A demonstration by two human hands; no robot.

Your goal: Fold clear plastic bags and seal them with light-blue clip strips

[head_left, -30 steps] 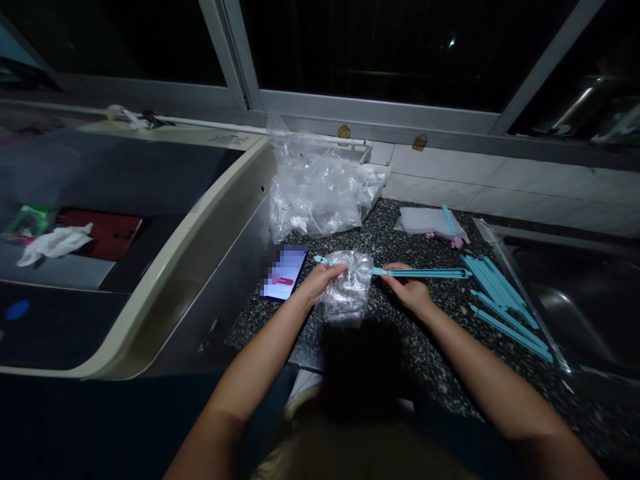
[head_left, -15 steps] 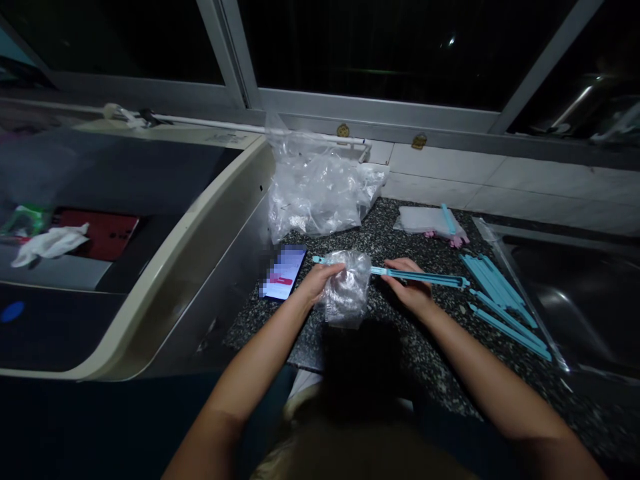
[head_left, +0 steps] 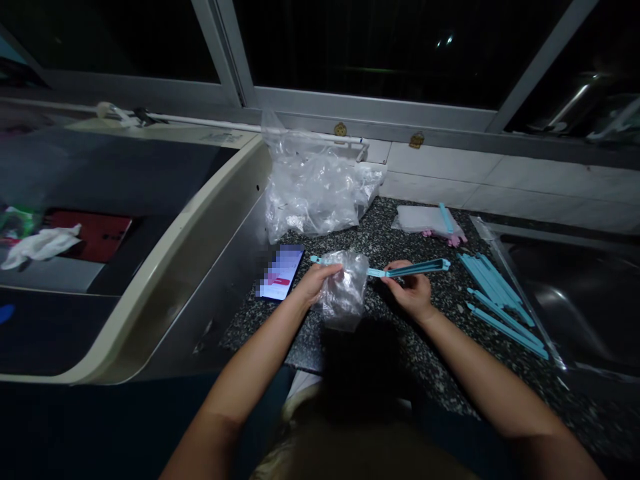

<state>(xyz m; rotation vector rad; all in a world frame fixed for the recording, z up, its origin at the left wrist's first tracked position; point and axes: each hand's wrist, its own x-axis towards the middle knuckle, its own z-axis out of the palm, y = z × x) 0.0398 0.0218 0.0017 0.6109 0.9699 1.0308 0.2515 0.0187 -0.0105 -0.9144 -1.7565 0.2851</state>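
My left hand (head_left: 319,283) is closed with its thumb on a crumpled clear plastic bag (head_left: 345,293). A long light-blue bag sealing clip (head_left: 420,268) runs behind or through the bag, its left tip showing past my left fingers. My right hand (head_left: 413,290) pinches this clip right of the bag, and the clip's right part angles slightly upward. Several more blue clips (head_left: 495,287) lie on the dark speckled counter (head_left: 300,333) to the right of my right hand.
A phone (head_left: 281,273) with a lit screen lies left of my left hand, beside a large beige-and-black appliance (head_left: 175,247). Crumpled clear plastic (head_left: 320,190) sits at the back. A flat white pack (head_left: 425,220) lies back right, near a metal sink (head_left: 575,293).
The right end of the blue clip has swung upward and left, and my right fingers have curled more around it. My left hand keeps its hold on the bag.
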